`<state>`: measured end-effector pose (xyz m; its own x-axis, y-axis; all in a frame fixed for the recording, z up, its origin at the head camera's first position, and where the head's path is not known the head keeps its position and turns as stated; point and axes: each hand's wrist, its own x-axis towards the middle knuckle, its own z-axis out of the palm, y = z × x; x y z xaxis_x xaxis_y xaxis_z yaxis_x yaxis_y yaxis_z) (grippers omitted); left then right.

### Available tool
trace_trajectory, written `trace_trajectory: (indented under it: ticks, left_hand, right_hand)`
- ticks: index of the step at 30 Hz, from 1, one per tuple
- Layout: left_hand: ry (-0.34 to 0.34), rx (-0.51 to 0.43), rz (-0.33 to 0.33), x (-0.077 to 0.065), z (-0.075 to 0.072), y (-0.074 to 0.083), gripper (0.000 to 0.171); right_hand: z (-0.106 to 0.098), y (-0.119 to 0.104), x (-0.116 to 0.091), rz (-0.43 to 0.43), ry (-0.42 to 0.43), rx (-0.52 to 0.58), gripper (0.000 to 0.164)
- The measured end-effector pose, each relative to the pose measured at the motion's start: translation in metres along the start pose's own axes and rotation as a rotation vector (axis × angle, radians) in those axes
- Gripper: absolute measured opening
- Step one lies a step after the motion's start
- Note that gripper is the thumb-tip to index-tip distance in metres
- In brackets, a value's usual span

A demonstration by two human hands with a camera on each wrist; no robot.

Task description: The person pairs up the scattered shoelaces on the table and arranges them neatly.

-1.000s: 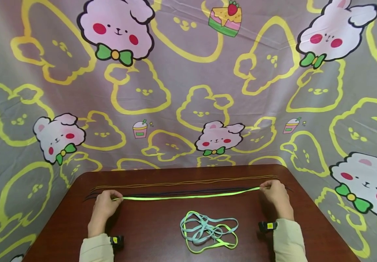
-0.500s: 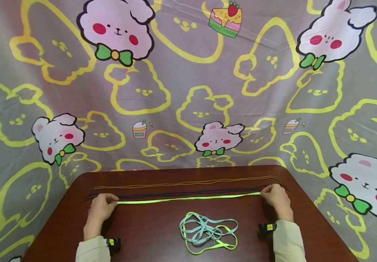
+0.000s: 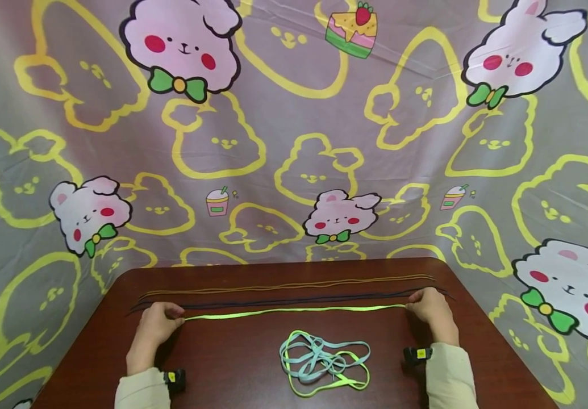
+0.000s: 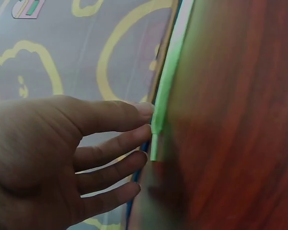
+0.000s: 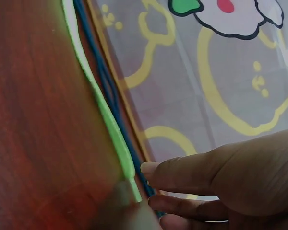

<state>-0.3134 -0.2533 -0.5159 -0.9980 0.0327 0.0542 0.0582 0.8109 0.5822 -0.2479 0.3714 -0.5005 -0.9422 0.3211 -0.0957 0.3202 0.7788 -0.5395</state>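
Observation:
A flat neon green shoelace point(image 3: 294, 309) stretches sideways across the brown table, between both hands. My left hand point(image 3: 158, 329) is at its left end; in the left wrist view the thumb and fingers point(image 4: 117, 143) are apart, with the thumb tip right at the lace's edge and the lace tip point(image 4: 154, 146) showing past it. My right hand point(image 3: 432, 312) is at the other end. In the right wrist view the thumb point(image 5: 182, 172) stands off the lace, while a blurred finger point(image 5: 141, 218) lies at the lace tip point(image 5: 135, 189).
Dark blue laces point(image 3: 294, 301) run just behind the green one, with brown laces point(image 3: 294, 285) farther back. A loose tangle of pale blue and neon green laces point(image 3: 319, 363) lies at the front middle. Cartoon-printed cloth point(image 3: 283, 130) hangs around the table point(image 3: 232, 363).
The green lace has come toward me, away from the dark blue laces, and turned slacker. My left hand has shifted left and nearer; my right hand has come slightly nearer.

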Motion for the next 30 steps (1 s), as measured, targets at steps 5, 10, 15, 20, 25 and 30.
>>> trace_trajectory:
  ticks: [5,10,15,20,25,30]
  left_hand:
    - [0.01,0.024,0.043,-0.002,-0.009,0.012,0.018]
    - [-0.022,-0.01,0.12,-0.006,-0.015,0.041,0.02]
    - [-0.038,-0.016,0.218,-0.009,-0.012,0.076,0.018]
    - [-0.05,-0.068,0.315,-0.012,0.003,0.113,0.015]
    - [-0.097,-0.077,0.39,-0.017,0.023,0.143,0.015]
    - [-0.161,-0.05,0.478,-0.02,0.043,0.157,0.012]
  right_hand:
    - [-0.008,-0.012,-0.004,-0.036,0.002,0.021,0.024]
    - [-0.015,-0.039,-0.015,-0.15,-0.014,0.064,0.027]
    - [-0.012,-0.08,-0.032,-0.277,-0.027,0.031,0.025]
    - [0.018,-0.124,-0.048,-0.39,-0.049,-0.016,0.018]
    - [0.065,-0.158,-0.061,-0.534,-0.195,-0.033,0.017]
    - [0.104,-0.173,-0.067,-0.616,-0.386,-0.073,0.012]
